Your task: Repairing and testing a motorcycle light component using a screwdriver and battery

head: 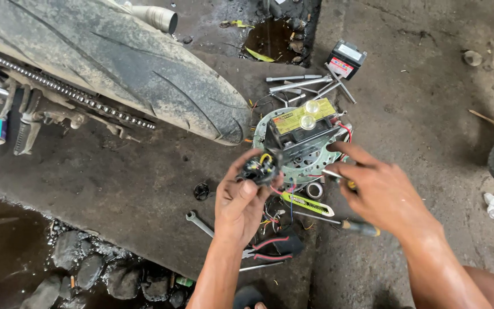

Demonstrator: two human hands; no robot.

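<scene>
Head view: the left hand (240, 200) pinches a small black plug (260, 169) with coloured wires, raised just in front of the battery (303, 129) on the metal disc (264, 123). The right hand (381, 191) grips a thin screwdriver (338, 176) beside it. The tyre (144, 74) crowds the left; bare concrete (430, 103) lies open to the right.

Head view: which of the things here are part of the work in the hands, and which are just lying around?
In hand:
- left hand pinching a small black wired part
- right hand holding a thin tool

Lying about:
- brake disc carrying a yellow-topped black unit
- yellow utility knife
- red-handled pliers
- spanner
- small battery
- motorcycle tyre
</scene>
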